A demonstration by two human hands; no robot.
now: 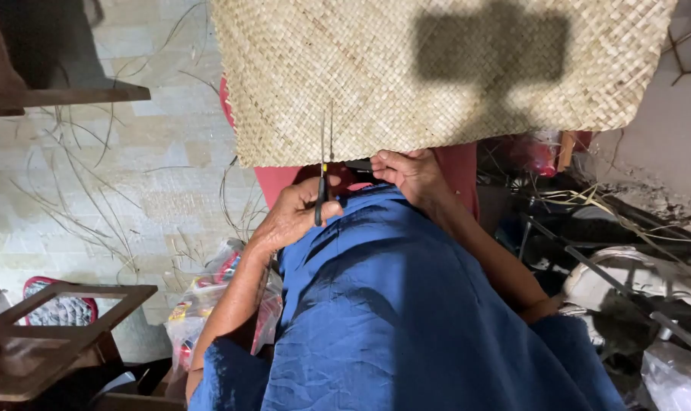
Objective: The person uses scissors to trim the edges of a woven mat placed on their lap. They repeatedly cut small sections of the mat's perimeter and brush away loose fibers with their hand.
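— What is held in each hand?

— A pair of scissors (322, 179) is gripped in the left hand (293, 215), the fingers curled shut through the dark handles. The blades are pointed up and away from the body, their tips laid over the lower edge of the woven mat (429, 72). The right hand (412, 173) is closed in a pinch on that same lower edge, just beside the scissors.

— Which way does the mat lie from the hands?

— It is spread above and beyond both hands, with its long axis running crosswise and its lower edge met by both. The scissors' long axis is set almost square to that edge. The right hand is already touching the mat; the left is kept a little below it, with only the blades reaching the weave.

— How many of each thing are counted?

— One mat, one pair of scissors and two hands are seen. Nearer than the hands, a blue garment (406, 320) is draped over the lap. Out past the left hand, many loose straw strands (79, 175) are scattered on the tiled floor (162, 114), too many to count, and a clear plastic bag (208, 304) is seen below that forearm. Further out on the same side, one wooden frame (56, 312) is set.
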